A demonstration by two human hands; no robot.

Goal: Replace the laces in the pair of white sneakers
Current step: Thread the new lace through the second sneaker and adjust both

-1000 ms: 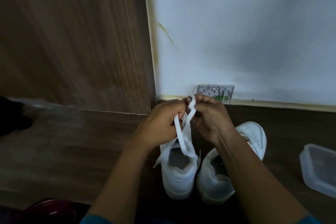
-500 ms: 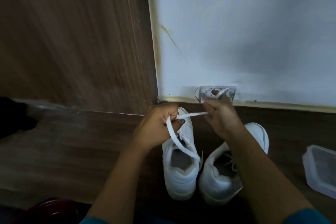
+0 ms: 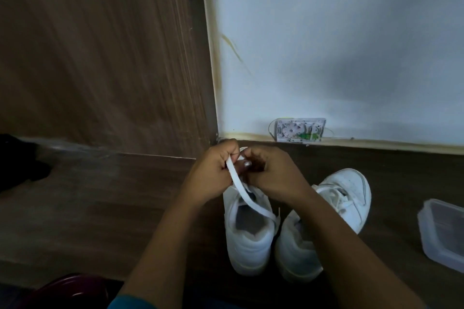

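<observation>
Back together over one sneaker [image 3: 248,246] — left hand [image 3: 213,175] and right hand [image 3: 275,179], both tight on the white lace [image 3: 245,197].

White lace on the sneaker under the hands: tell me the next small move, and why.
Probably draw the white lace snug, pulling up and away from the sneaker. The left hand grips the lace above the toe, and the right hand seems to pinch it right beside. From there the lace runs down to the sneaker's right edge near the opening, so that end looks anchored.
</observation>
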